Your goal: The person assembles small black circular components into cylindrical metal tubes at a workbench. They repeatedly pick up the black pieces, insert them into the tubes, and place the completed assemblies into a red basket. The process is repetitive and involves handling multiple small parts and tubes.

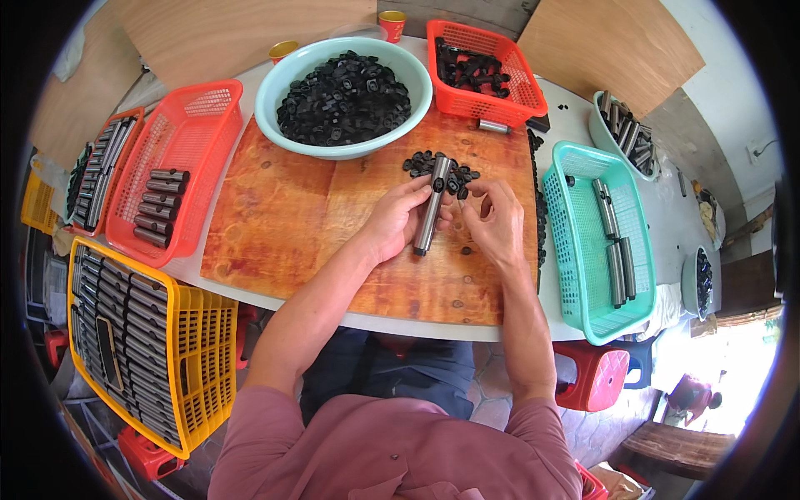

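On the wooden board [283,225], near its far edge, left hand [392,221] grip is closed around a grey metal tube [432,208], tube angled with its top end toward the small pile of black plastic caps [437,167] just beyond it. Right hand [497,221] is just beside the tube, fingers pinched, likely on a small black cap; cannot tell for sure, too small. Big teal bowl [275,108] full of black caps sits at the board's far side, red basket [500,100] with more black parts to the right of the bowl. Green basket [583,292] right of the board holds only a few tubes, looks like the done pile. Left of the board: red basket [200,125] with a short stack of tubes, orange tray [125,125] of longer rods, yellow crate [200,350] packed with tubes. Progress judgement: early; few tubes finished, most stock on the left untouched, the tube in hand mid-capping. White surface [217,267] shows around the board.
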Tool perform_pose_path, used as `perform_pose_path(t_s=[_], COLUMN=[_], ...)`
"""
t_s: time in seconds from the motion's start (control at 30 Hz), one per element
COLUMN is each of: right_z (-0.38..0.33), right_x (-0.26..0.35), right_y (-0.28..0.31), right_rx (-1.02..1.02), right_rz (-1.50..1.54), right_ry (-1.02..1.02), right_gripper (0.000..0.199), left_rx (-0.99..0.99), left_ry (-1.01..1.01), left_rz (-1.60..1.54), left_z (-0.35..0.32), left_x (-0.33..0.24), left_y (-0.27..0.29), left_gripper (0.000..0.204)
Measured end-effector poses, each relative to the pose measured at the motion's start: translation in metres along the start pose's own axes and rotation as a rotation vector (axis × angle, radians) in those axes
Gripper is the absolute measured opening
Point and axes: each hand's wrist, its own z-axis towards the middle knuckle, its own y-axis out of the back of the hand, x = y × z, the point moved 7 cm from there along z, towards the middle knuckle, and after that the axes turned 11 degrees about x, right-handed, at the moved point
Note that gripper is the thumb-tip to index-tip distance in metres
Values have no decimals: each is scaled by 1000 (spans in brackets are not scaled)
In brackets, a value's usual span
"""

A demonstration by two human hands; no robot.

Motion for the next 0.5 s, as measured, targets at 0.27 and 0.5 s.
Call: perform_pose_path(t_s=[0.27,0.5], right_z=[-4,-5], right_x=[22,27], right_y=[-6,-6], right_rx=[-54,-67], right_rz=[-36,-64], right_ry=[203,251], right_gripper=[28,27], left_rx=[-1,57], left_ry=[21,14], left_rz=[56,63], left_z=[1,0], left_x=[6,7], left_y=[-6,-7], left_gripper=[33,38])
